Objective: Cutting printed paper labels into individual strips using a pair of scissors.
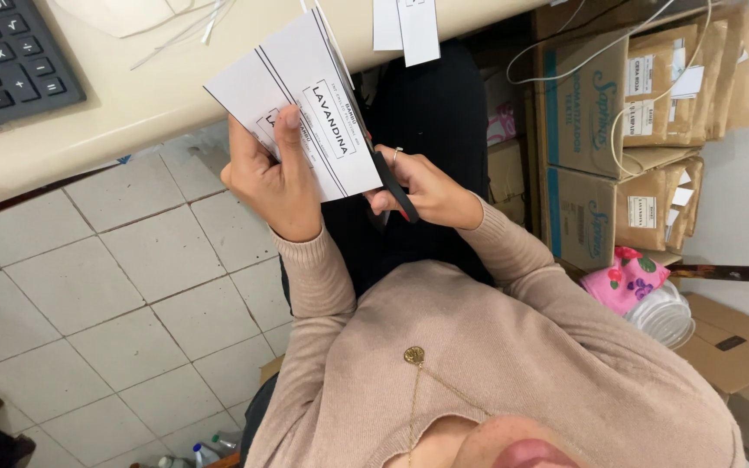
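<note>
A white sheet of printed labels (305,95) is held up just below a cream desk edge (132,113). The left hand (275,178) pinches the sheet's lower edge, thumb on its face, keeping it taut. The right hand (426,191) is closed around black-handled scissors (387,186), whose blades run up behind the sheet. Cardboard boxes (600,113) stand to the right, above a tiled floor (114,303).

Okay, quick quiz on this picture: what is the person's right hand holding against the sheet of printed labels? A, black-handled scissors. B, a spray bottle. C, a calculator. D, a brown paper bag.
A: the right hand grips black-handled scissors at the edge of the white label sheet, which the left hand holds up.
</note>
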